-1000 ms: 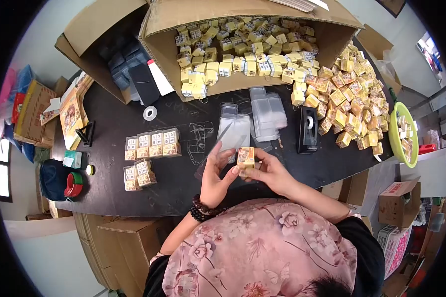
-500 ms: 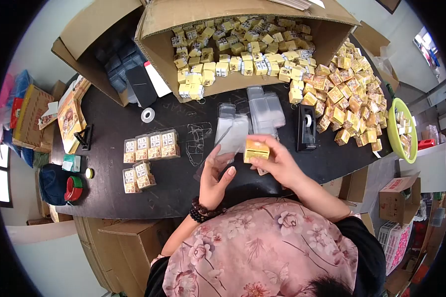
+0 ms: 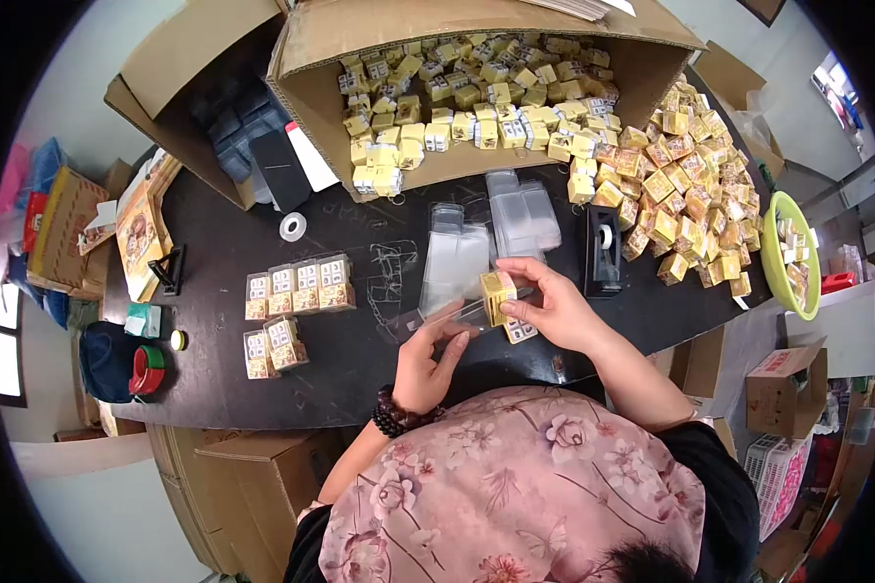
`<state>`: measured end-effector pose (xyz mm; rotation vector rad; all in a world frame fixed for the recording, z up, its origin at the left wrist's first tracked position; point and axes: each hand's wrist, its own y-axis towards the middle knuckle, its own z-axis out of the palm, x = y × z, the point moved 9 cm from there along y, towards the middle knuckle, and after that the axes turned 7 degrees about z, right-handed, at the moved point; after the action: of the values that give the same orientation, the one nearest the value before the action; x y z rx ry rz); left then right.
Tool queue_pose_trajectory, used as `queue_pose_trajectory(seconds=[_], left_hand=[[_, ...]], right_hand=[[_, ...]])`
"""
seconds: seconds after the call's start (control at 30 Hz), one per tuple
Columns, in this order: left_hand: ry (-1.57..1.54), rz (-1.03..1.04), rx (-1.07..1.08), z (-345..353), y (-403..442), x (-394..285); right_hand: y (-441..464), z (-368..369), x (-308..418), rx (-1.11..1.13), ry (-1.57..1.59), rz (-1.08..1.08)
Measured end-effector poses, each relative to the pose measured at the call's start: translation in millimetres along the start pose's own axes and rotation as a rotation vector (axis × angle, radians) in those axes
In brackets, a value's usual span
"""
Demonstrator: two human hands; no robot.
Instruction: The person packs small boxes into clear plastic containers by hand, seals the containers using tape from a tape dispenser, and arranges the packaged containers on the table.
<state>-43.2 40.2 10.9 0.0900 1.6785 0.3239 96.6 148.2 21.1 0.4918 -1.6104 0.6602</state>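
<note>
My right hand (image 3: 556, 309) pinches a small yellow printed box (image 3: 497, 294) between thumb and fingers, held upright over the table. Close to its left, my left hand (image 3: 430, 355) has its fingers around a clear plastic case (image 3: 471, 313), whose open end faces the yellow box; much of the case is hard to see against the dark table. Beneath my right hand another small box with printed pictures (image 3: 521, 329) lies on the table. Flat clear plastic sleeves (image 3: 455, 262) lie just beyond my hands, with a second stack of sleeves (image 3: 525, 219) behind them.
A large carton (image 3: 311, 117) of small yellow boxes lies open at the back. Heaped orange boxes (image 3: 685, 185) spread on the right, near a black tape dispenser (image 3: 603, 262) and a green basin (image 3: 778, 257). Several cased boxes (image 3: 306, 287) stand left; a tape roll (image 3: 293, 226) lies beyond.
My right hand has turned the yellow box so that another side shows. My left fingers have closed in around the clear case, and the box on the table is more visible.
</note>
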Motion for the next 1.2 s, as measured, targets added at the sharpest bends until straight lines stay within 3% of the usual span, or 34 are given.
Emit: queue_pose_trajectory(seconds=[0.23,0.4,0.47,0.5,0.57,0.67,0.73,0.77,0.8,0.87,0.9,1.0,1.13,1.2], left_hand=[[0.075,0.02,0.027,7.1,0.6,-1.0],[-0.043,-0.037,-0.034,11.7,-6.1,16.9],[-0.304,0.02,-0.059,16.8,-6.2,13.5],[-0.394,0.017,0.001,25.1,-6.6,11.7],[-0.466,0.021,0.044,22.1,-7.4,4.6],[-0.041,-0.011,0.432,26.2,-20.5,1.0],[0.168,-0.446,0.453,-1.8,-36.0,36.3],[0.196,-0.397,0.187,-22.1,-37.3,44.0],[0.195,-0.402,0.18,-15.4,-33.1,39.4],[-0.112,-0.033,-0.146,-17.0,-5.7,-6.0],[-0.337,-0.122,-0.087,-6.2,-6.0,7.0],[-0.401,-0.183,0.019,-3.7,-6.6,22.4],[-0.328,-0.183,0.16,3.1,-11.7,33.9],[-0.142,-0.083,0.032,-11.2,-5.2,25.9]], right_hand=[[-5.4,20.6,-34.9,-0.095,0.243,0.078],[-17.8,27.0,-13.3,-0.272,-0.021,-0.124],[-19.4,17.2,-39.1,-0.426,0.232,0.001],[-13.7,24.0,-52.9,-0.374,0.625,0.117],[-8.3,35.0,-53.2,-0.116,0.917,0.17],[-3.8,8.4,-46.1,-0.233,0.715,-0.068],[-2.5,1.3,-34.3,-0.207,0.583,-0.074],[-3.2,3.2,-28.2,-0.175,0.51,-0.062],[-3.4,8.5,-30.6,-0.1,0.331,-0.06],[-8.9,33.2,-25.7,0.067,0.26,-0.017],[-10.7,41.7,-33.5,0.135,0.229,0.103],[-8.5,38.4,-30.8,0.159,0.058,-0.003],[-11.7,43.3,-18.1,0.173,0.052,-0.088],[-7.8,38.9,-26.8,0.132,0.362,-0.007]])
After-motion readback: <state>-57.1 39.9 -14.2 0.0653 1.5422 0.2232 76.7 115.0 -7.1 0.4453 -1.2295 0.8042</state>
